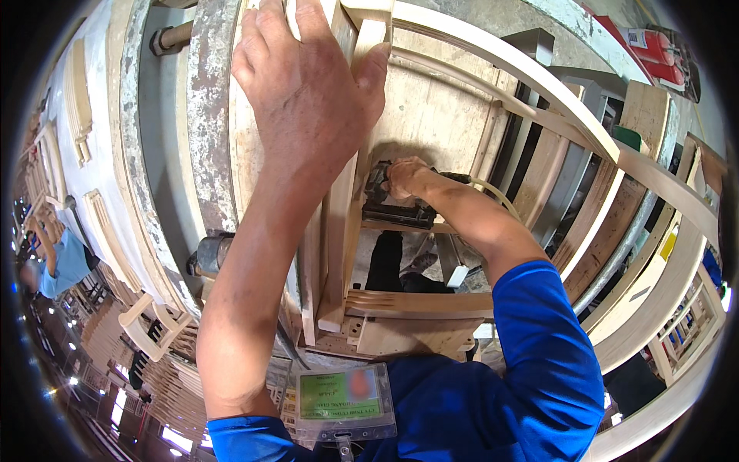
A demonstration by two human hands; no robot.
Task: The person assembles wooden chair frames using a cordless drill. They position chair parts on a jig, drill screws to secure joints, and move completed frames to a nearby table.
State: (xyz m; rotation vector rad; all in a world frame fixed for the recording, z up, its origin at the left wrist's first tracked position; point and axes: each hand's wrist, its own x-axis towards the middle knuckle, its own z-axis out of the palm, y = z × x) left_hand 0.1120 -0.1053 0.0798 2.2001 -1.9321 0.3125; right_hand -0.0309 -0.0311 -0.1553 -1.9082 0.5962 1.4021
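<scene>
And here we are at what looks like the smoothing step, our right hand (408, 179) wrapped over the top of a black hand sander (399, 215), or so the flat, square base suggests, with a pale hose (493, 191) trailing off behind the wrist. The fingers are clenched on the tool, and it sits at the near left corner of the plywood board (439, 100), right up beside a long pale wooden rail (335, 254). Over to our left hand (312, 88): it spans the far end of the rails, thumb lying across the timber, fingers loosely bent; their tips leave the view, so we cannot tell how firmly they grip. The next move, in our judgement, calls for that left hand to steady the wood while the sander stays flat and even. Beyond the board's right edge sweeps a curved wooden rail (508, 96), with more timber stacked past it. Left of the board runs a metal beam (209, 115), its paint badly worn. Out in the workshop, a co-worker in light blue (65, 266) stands off to the far left, near piled wooden parts (158, 385), and red cylinders (654, 50) gleam at the top right.
</scene>
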